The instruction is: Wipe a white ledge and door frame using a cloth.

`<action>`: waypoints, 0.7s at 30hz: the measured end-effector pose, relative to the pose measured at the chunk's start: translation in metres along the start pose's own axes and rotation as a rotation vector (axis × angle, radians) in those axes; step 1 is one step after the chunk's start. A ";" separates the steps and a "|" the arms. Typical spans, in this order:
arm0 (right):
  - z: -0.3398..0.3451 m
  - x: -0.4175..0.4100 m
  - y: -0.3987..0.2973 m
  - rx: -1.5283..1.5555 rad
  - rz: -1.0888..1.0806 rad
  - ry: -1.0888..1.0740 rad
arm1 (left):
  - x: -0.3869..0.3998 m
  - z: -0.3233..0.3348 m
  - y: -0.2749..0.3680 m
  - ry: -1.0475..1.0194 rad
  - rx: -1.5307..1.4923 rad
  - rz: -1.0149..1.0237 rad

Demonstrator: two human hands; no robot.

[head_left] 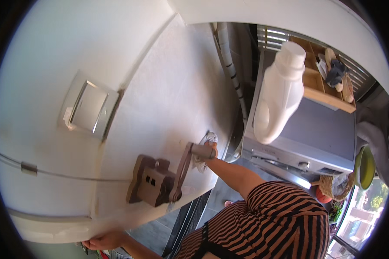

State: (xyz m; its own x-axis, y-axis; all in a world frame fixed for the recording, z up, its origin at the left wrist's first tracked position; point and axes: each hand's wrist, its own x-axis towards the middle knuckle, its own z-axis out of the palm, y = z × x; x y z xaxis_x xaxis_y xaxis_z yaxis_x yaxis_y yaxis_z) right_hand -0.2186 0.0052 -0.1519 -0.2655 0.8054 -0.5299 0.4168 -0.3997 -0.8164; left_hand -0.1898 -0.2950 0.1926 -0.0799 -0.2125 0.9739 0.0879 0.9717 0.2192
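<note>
My right hand (213, 147) grips a crumpled pale cloth (208, 137) against the white wall (162, 106), near its right edge. Partly in front of that hand is the grip of a brown hand crank (181, 174). The crank belongs to a wall-mounted winder box (154, 184), from which a thin cable (81, 175) runs left along the wall. At the lower left, my left hand (105, 240) is by the bottom edge of the wall, with its fingers bent. Blur and the angle hide whether it grips that edge.
A washing machine (324, 129) stands to the right. A white plastic jug (280, 94) and a wooden divided tray (330, 100) appear over its top. Behind the wall edge runs a wrapped pipe (228, 58). Further right are a green basin (364, 168) and a woven basket (343, 191). A switch plate (89, 105) is on the wall.
</note>
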 end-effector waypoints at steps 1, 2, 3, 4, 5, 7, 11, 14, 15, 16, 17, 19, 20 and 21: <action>0.004 -0.016 0.011 0.044 -0.129 -0.017 | 0.000 0.001 0.003 -0.012 0.003 0.013; 0.005 -0.024 0.019 0.021 -0.073 -0.040 | 0.001 0.001 0.005 0.006 -0.062 0.013; -0.002 -0.043 -0.002 -0.009 -0.019 -0.082 | 0.000 0.000 -0.003 0.027 -0.107 0.015; -0.006 -0.050 -0.015 0.011 -0.084 -0.060 | 0.002 -0.002 -0.009 0.003 -0.047 0.092; -0.008 -0.053 -0.028 0.031 -0.148 -0.039 | 0.002 -0.001 -0.008 -0.001 -0.042 0.109; -0.023 -0.034 -0.055 0.052 -0.296 0.031 | -0.004 0.005 0.012 0.004 -0.206 0.016; -0.039 -0.059 -0.114 0.203 -0.479 0.199 | 0.003 -0.007 0.011 -0.101 -0.232 0.079; -0.027 -0.095 -0.085 0.195 -0.484 0.201 | 0.002 -0.009 -0.014 -0.076 -0.718 -0.037; -0.021 -0.119 -0.061 0.182 -0.499 0.204 | -0.003 -0.011 -0.034 -0.080 -0.726 -0.025; -0.016 -0.144 -0.035 0.154 -0.495 0.132 | -0.008 -0.014 -0.054 -0.146 -0.761 0.084; -0.015 -0.168 -0.008 0.124 -0.493 0.069 | -0.017 -0.014 -0.072 -0.212 -0.801 0.188; -0.011 -0.227 0.037 0.115 -0.553 -0.084 | -0.033 -0.024 -0.116 -0.278 -0.784 0.162; -0.012 -0.236 0.041 0.119 -0.551 -0.085 | -0.041 -0.031 -0.136 -0.388 -0.727 0.178; -0.014 -0.244 0.042 0.155 -0.622 -0.104 | -0.046 -0.037 -0.151 -0.497 -0.669 0.194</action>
State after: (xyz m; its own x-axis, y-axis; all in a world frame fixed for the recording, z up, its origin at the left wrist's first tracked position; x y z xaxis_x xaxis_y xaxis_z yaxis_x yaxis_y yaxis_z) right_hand -0.1241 -0.2019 -0.0536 -0.5030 0.8633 0.0399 0.0293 0.0631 -0.9976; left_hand -0.1629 -0.4356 0.1172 -0.4154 0.1734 0.8930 0.6999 0.6879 0.1921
